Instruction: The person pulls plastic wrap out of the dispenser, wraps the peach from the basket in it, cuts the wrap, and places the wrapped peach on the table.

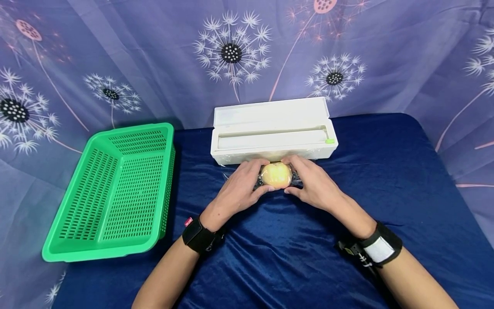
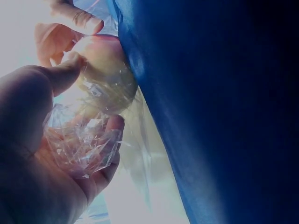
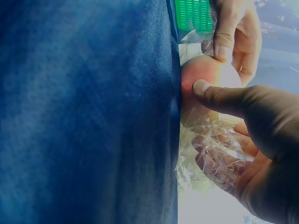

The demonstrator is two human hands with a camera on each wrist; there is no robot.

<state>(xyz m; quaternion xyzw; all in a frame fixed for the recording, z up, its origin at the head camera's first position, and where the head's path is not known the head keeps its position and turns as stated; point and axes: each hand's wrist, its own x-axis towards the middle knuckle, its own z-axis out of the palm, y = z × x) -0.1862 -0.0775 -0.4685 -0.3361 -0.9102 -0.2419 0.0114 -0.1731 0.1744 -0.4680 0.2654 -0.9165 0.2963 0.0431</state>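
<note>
We see both hands at the near side of the white box (image 1: 275, 153), close to its front wall. The left hand (image 1: 241, 183) and the right hand (image 1: 317, 182) hold one yellow fruit (image 1: 276, 175) between them, with the thumbs and fingers bent around its two sides. The fruit is just in front of the box, near the middle of its length, and it has a pink part, which we see from the wrists. Clear plastic wrap (image 2: 84, 144) covers it and lies crumpled inside the hands. The lid (image 1: 270, 112) of the box is open at its back, and we notice a white roll (image 1: 272, 140) inside. To the left of the box, apart from it, is a green basket (image 1: 102, 253).
</note>
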